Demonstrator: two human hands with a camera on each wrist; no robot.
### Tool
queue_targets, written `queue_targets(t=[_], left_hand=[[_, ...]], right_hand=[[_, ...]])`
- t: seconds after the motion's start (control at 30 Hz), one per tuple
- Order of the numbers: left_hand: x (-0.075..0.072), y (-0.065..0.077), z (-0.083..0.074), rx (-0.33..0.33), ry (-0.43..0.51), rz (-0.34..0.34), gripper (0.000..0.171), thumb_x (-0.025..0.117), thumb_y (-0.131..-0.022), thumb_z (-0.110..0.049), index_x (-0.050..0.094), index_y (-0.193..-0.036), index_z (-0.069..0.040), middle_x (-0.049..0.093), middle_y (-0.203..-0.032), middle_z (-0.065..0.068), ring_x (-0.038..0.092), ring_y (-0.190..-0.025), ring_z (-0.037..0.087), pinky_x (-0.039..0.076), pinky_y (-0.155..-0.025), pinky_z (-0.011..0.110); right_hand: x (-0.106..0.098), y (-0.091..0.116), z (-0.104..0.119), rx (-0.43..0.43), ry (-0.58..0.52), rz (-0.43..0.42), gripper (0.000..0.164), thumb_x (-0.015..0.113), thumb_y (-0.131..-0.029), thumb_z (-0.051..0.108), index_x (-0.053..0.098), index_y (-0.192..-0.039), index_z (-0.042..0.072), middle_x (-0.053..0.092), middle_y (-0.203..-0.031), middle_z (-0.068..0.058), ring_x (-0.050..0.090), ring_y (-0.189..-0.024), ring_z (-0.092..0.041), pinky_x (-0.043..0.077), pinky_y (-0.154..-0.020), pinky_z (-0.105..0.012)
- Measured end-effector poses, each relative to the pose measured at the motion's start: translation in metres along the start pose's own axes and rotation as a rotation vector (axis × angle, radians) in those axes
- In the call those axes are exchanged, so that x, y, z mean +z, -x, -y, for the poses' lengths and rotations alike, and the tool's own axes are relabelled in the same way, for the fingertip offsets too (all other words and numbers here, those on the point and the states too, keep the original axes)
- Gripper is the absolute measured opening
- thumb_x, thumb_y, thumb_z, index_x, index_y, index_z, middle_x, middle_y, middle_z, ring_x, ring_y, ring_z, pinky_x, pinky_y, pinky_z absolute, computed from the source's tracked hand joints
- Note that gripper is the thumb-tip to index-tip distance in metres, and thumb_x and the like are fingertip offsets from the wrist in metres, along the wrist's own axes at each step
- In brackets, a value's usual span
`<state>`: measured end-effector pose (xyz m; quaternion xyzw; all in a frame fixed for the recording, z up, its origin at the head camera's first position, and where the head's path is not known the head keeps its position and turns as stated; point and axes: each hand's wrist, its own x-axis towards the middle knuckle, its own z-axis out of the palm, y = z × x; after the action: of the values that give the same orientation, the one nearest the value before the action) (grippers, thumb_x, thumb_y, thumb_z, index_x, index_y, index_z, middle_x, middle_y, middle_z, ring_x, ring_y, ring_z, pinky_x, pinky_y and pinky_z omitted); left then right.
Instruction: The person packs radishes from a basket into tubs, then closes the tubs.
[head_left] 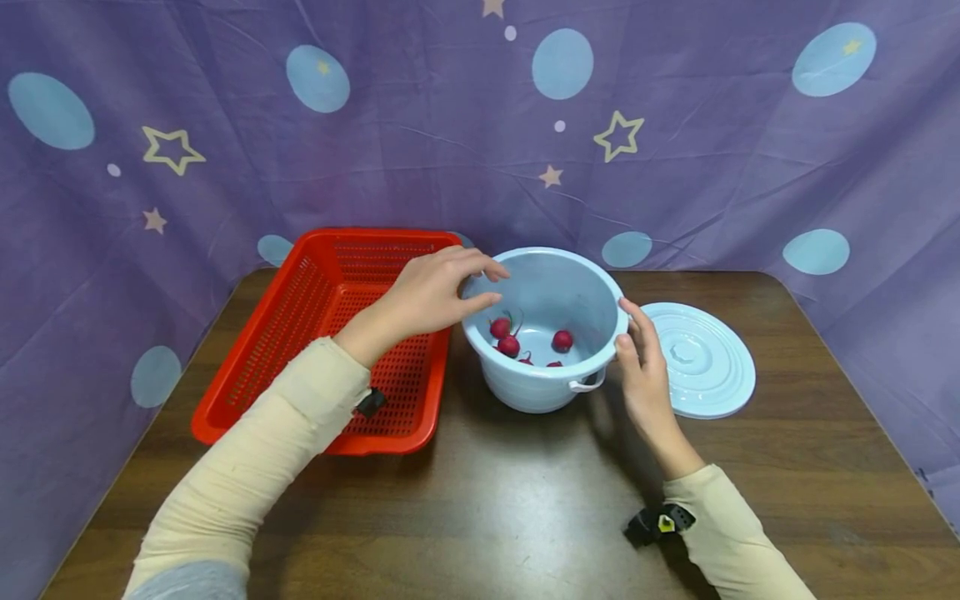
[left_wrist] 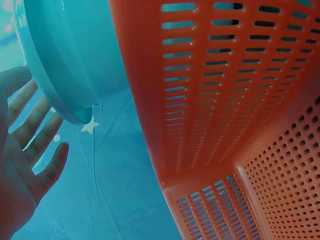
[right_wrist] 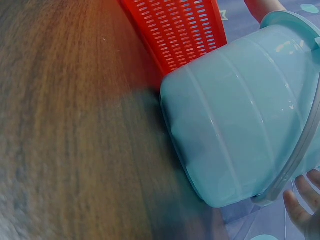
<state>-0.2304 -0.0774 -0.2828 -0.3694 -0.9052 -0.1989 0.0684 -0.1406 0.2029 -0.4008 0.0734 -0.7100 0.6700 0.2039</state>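
A light blue bucket [head_left: 528,396] stands mid-table, with several red radishes [head_left: 562,341] on its bottom. My left hand [head_left: 438,287] is at the bucket's left rim, thumb and fingers apart, nothing between them. In the left wrist view the fingers of that hand [left_wrist: 27,142] spread beside the rim. My right hand [head_left: 648,375] is against the right side of the rim, its fingertips touching or very close to it. Seen from the right wrist, this hand [right_wrist: 307,210] is beside the bucket wall [right_wrist: 235,115] near the grey handle [right_wrist: 300,150].
Left of the bucket sits a red slotted plastic basket [head_left: 431,408], under my left forearm. A round light blue lid [head_left: 708,358] lies on the wooden table [head_left: 525,508] to the right. Behind hangs a purple patterned curtain [head_left: 450,108].
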Motion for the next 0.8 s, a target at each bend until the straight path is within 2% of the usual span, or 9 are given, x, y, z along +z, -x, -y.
queue_targets(t=[0.13,0.53,0.8], left_hand=[[0.0,0.0,-0.002,0.008,0.007,-0.008,0.031,0.073,-0.09,-0.036,0.07,-0.119,-0.025,0.067,-0.109,-0.006,0.058,-0.1,0.011,0.049,-0.078,0.033],[0.001,0.002,-0.013,0.008,0.016,0.034,0.032,0.073,-0.09,-0.034,0.07,-0.12,-0.023,0.067,-0.111,-0.004,0.057,-0.103,0.016,0.05,-0.08,0.036],[-0.001,0.005,-0.031,0.037,0.011,-0.004,0.033,0.071,-0.092,-0.029,0.067,-0.124,-0.023,0.066,-0.116,-0.008,0.058,-0.103,0.011,0.051,-0.079,0.034]], right_hand=[[0.0,0.0,-0.001,0.0,-0.004,0.004,0.047,0.046,-0.102,0.012,0.043,-0.149,0.01,0.05,-0.139,-0.02,0.05,-0.12,-0.016,0.043,-0.092,-0.023],[0.0,0.0,-0.002,-0.001,0.005,0.008,0.047,0.046,-0.102,0.012,0.043,-0.149,0.011,0.051,-0.138,-0.021,0.051,-0.118,-0.016,0.044,-0.091,-0.023],[-0.001,0.0,-0.001,0.003,-0.005,0.009,0.047,0.046,-0.103,0.013,0.043,-0.149,0.01,0.05,-0.139,-0.02,0.05,-0.12,-0.017,0.044,-0.092,-0.022]])
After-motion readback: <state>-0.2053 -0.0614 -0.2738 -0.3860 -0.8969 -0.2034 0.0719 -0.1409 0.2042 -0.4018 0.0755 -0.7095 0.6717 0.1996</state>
